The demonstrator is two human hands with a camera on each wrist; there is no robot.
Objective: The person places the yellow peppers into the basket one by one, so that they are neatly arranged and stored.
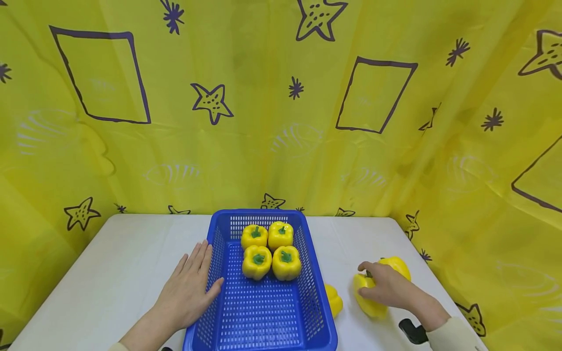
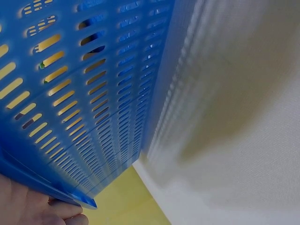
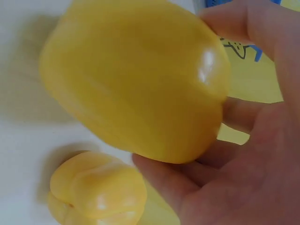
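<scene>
My right hand (image 1: 391, 284) holds a yellow bell pepper (image 1: 368, 303) by its top, to the right of the blue basket (image 1: 322, 312). In the right wrist view the held pepper (image 3: 136, 79) fills the middle, with fingers and thumb around one end and a shadow on the table beside it. A second pepper (image 1: 397, 266) lies just behind that hand. My left hand (image 1: 186, 287) rests with straight fingers along the basket's left rim, its thumb over the inner side. Several yellow peppers (image 1: 286, 262) with green stems stand upright together in the basket's far right part.
Another yellow pepper (image 1: 333, 300) lies against the outside of the basket's right wall, partly hidden by it. The white table (image 1: 145, 253) extends to both sides. A yellow patterned curtain (image 1: 246, 156) closes off the back and sides. A black object (image 1: 412, 331) sits near my right wrist.
</scene>
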